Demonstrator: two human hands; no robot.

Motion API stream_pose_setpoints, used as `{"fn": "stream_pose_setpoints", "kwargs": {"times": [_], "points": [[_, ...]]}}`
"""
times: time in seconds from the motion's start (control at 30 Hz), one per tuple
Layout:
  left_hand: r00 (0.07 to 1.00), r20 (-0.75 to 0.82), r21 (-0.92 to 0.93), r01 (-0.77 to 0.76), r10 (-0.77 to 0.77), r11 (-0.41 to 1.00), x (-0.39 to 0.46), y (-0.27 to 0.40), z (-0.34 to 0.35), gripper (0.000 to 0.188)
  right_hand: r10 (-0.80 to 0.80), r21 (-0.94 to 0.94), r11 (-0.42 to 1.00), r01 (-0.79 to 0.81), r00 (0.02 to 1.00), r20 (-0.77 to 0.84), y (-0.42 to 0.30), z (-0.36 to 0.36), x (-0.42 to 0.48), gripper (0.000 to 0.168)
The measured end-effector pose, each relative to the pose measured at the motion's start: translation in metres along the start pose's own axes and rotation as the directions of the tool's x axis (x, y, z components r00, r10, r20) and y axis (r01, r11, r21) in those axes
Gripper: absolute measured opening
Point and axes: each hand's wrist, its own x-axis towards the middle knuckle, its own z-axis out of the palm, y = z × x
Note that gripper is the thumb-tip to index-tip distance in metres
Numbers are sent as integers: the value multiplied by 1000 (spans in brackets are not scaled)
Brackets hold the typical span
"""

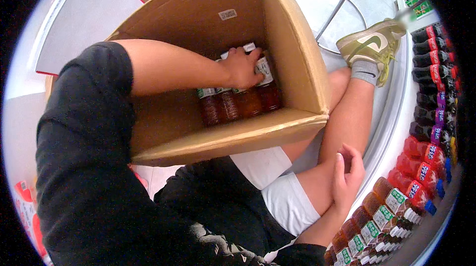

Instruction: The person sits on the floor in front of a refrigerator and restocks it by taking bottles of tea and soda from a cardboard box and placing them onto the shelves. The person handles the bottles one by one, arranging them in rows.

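Observation:
A tall cardboard box (297, 39) tilts open before me, with a small group of plastic drink bottles (227, 108) lying low inside it. They hold dark amber liquid and have white caps and green-white labels. My left hand (243, 67) reaches into the box, its fingers and thumb around the upper part of an amber drink bottle (253, 104). Those fingers hide part of the bottles' necks and labels. Outside the box, my right hand (347, 174) is by my bent leg, loosely curled with thumb and fingers apart. It holds nothing.
Rows of bottles line a curved white shelf edge (385, 132) at the right: amber drinks (372, 228), red drinks (416, 165) and dark colas (424, 61). A metal stand (340, 5) rises behind the box. My shoe (372, 41) lies beside the shelf. A grey-white panel (89, 16) stands at left.

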Motion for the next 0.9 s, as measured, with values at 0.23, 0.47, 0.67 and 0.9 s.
{"fn": "stream_pose_setpoints", "kwargs": {"times": [0.23,0.47,0.67,0.9], "points": [[812,143,219,-584,566,782,-106,29,-46,53,-56,-31,998,56,998,26,2,-1,-1,28],[534,135,276,-829,835,486,-42,18,-56,39,-55,-11,998,55,998,0,2,-2,-6,25],[705,148,229,-706,693,670,-42,27,-55,41,-11,57,998,11,1000,7,2,0,-7,31],[770,236,257,-637,592,727,-42,35,-63,40,-43,-53,998,43,999,8,-3,8,10,25]]}}
